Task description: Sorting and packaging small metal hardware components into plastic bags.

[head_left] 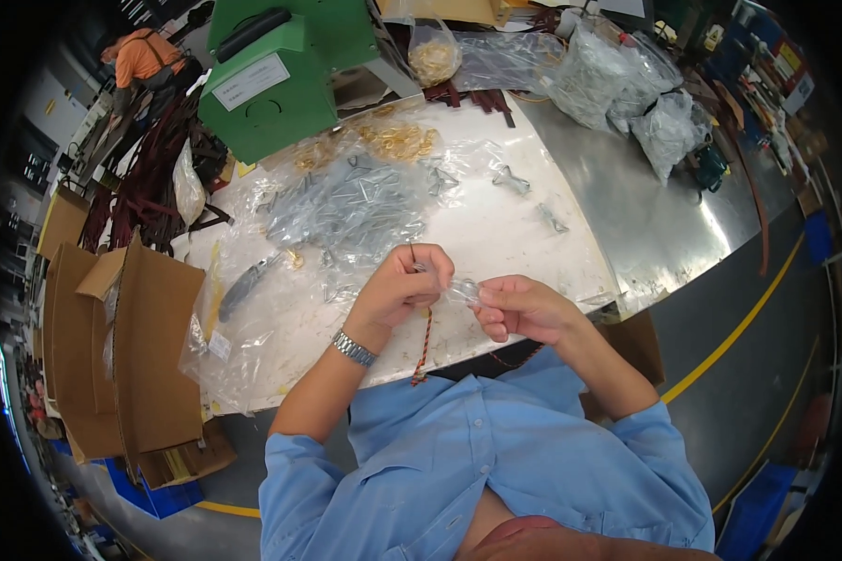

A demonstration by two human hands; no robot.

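Note:
Both my hands are closed in front of my chest, over the near edge of the white work table (pixel 295 385). Between them is a small clear, shiny piece (pixel 463 292), perhaps thin plastic; its exact kind is too small to tell. My left hand (pixel 410 285), with a metal watch on its wrist, grips one end with fingers curled. My right hand (pixel 526 309) pinches the other end between thumb and fingers. Below my left hand hangs a red and yellow braided cord (pixel 425 344). Beyond lies a heap of bent metal wire pieces (pixel 360 206) on clear plastic.
A green machine (pixel 281 93) stands at the back left, with gold-coloured small parts (pixel 398 140) before it. Open cardboard boxes (pixel 159 346) are on the left. Filled clear bags (pixel 608 79) lie on the metal table (pixel 664 220) at right. Another person (pixel 145 61) bends far left.

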